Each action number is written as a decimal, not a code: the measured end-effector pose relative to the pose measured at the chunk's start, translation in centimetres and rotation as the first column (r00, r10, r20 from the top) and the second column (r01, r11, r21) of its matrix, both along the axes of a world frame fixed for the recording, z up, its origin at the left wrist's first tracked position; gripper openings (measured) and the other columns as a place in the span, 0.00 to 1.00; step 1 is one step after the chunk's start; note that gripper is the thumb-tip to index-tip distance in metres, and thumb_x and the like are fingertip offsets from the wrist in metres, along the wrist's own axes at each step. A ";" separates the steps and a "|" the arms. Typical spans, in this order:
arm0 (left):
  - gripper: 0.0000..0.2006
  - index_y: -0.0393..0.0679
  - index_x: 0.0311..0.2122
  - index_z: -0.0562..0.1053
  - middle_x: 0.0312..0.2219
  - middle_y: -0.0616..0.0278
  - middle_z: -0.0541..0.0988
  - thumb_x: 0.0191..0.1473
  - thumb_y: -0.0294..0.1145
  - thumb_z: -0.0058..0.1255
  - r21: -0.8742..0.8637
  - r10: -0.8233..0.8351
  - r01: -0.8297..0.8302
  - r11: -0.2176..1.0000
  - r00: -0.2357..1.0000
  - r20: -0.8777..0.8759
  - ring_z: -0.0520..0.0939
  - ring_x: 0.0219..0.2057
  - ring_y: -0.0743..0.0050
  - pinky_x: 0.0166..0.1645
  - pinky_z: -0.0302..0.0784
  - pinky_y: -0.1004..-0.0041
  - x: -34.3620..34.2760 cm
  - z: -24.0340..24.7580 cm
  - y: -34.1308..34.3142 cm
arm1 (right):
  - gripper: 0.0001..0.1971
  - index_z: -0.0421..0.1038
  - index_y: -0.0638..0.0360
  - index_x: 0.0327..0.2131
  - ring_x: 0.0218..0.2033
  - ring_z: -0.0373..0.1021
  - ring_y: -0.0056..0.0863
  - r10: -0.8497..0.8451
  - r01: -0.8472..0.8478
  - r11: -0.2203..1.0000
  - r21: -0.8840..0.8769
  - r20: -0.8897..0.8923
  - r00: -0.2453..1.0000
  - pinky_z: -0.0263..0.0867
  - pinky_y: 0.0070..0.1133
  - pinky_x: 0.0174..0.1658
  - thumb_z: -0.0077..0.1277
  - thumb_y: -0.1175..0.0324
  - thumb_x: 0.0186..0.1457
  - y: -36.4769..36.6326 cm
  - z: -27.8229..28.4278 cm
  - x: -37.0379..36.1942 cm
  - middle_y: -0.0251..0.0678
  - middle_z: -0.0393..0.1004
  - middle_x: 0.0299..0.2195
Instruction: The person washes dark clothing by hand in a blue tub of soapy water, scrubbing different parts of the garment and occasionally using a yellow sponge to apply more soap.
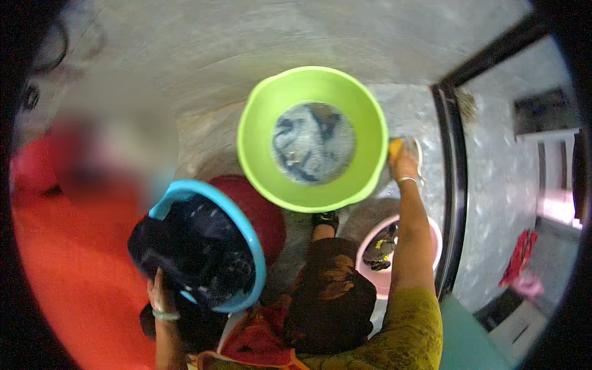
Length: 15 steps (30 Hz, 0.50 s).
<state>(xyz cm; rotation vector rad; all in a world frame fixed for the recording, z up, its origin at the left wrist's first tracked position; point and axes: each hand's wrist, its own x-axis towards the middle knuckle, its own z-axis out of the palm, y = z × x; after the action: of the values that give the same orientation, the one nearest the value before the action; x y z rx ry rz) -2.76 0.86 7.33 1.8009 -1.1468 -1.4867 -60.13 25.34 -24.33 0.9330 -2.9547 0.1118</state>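
Note:
My left hand (159,295) is closed at the edge of a dark wet garment (185,237), which spills over the left rim of a light-blue basin (248,229). The basin leans near my left knee. To the right of a large lime-green basin (251,126), my right hand (404,165) is closed around a small orange-yellow piece (395,149); its kind is unclear. A whitish object (419,161) shows just beyond that hand, partly hidden. Inside the green basin, dark cloth (308,145) lies in foamy water.
A pink basin (365,262) with dark and yellow cloth stands under my right forearm. Behind the blue basin is a dark-red tub (270,225). Orange-red fabric (74,271) spreads at left, beside a blurred area. A black frame edge (453,185) bounds the right.

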 end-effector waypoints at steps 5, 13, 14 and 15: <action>0.21 0.36 0.48 0.62 0.43 0.55 0.70 0.52 0.39 0.43 0.126 0.057 -0.069 0.990 0.994 0.097 0.72 0.42 0.65 0.46 0.68 0.71 -6.2 4.5 -0.2 | 0.24 0.56 0.56 0.52 0.51 0.57 0.38 0.002 -0.007 0.951 -0.308 -0.017 1.000 0.58 0.28 0.50 0.42 0.62 0.51 3.3 -0.5 -1.5 0.45 0.59 0.50; 0.20 0.35 0.48 0.61 0.45 0.53 0.68 0.55 0.38 0.37 0.258 0.132 0.061 0.964 0.733 -0.667 0.72 0.43 0.62 0.50 0.66 0.66 0.7 2.7 2.0 | 0.12 0.65 0.62 0.34 0.24 0.64 0.22 0.310 0.596 0.358 -0.719 0.693 0.651 0.62 0.19 0.27 0.49 0.68 0.44 -4.5 21.1 6.6 0.34 0.67 0.25; 0.19 0.35 0.48 0.61 0.45 0.53 0.69 0.55 0.37 0.36 0.253 0.137 0.081 0.964 0.664 -0.735 0.72 0.44 0.61 0.51 0.65 0.65 0.5 2.3 2.3 | 0.13 0.65 0.61 0.35 0.24 0.64 0.21 0.364 0.488 0.454 -0.745 0.655 0.662 0.62 0.18 0.28 0.50 0.67 0.45 -6.7 23.6 8.4 0.32 0.67 0.25; 0.19 0.35 0.48 0.61 0.45 0.53 0.68 0.55 0.36 0.36 0.268 0.163 0.074 0.961 0.632 -0.758 0.71 0.44 0.60 0.51 0.65 0.63 0.8 2.2 2.7 | 0.15 0.64 0.60 0.38 0.25 0.64 0.20 0.355 0.434 0.579 -0.690 0.693 0.628 0.61 0.16 0.29 0.49 0.64 0.47 -9.1 27.1 12.6 0.31 0.67 0.26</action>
<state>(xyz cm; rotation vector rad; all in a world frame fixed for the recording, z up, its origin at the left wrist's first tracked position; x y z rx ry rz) -1.98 3.55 9.50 1.0591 -0.4486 -2.1566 -47.57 16.25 2.80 0.6991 -2.8017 2.2467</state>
